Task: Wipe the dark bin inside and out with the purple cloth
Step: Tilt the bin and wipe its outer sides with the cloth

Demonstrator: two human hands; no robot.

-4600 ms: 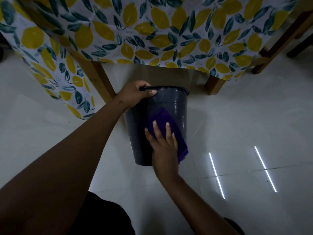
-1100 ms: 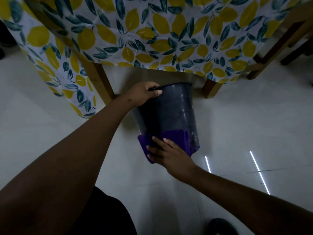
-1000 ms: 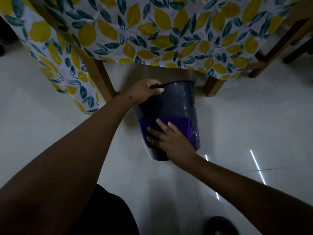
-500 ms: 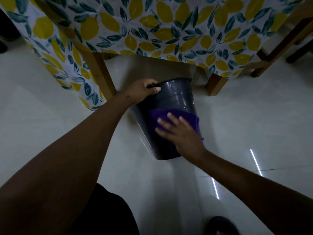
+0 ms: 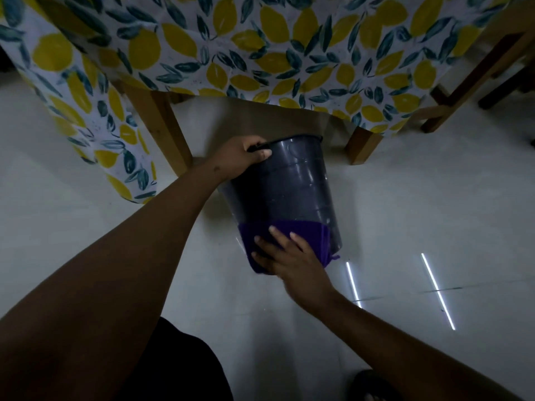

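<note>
The dark bin (image 5: 289,186) stands tilted on the pale floor, its bottom swung toward me and its mouth facing away under the table. My left hand (image 5: 240,159) grips its rim at the near left, thumb outside and fingers curled over the edge. The purple cloth (image 5: 307,235) lies spread over the bin's lower outer wall and bottom edge. My right hand (image 5: 285,256) presses the cloth flat against the bin with straight fingers. The inside of the bin is hidden.
A table with a lemon-print cloth (image 5: 260,47) hangs just behind the bin, its wooden legs at the left (image 5: 162,131) and right (image 5: 362,146). Chair legs (image 5: 451,96) stand at the far right. Ceiling lights reflect in the floor tiles (image 5: 434,287). My foot (image 5: 373,386) shows at the bottom.
My right hand has slid the cloth down the bin's outer wall from the middle to the bottom edge. The left hand keeps its grip on the rim.
</note>
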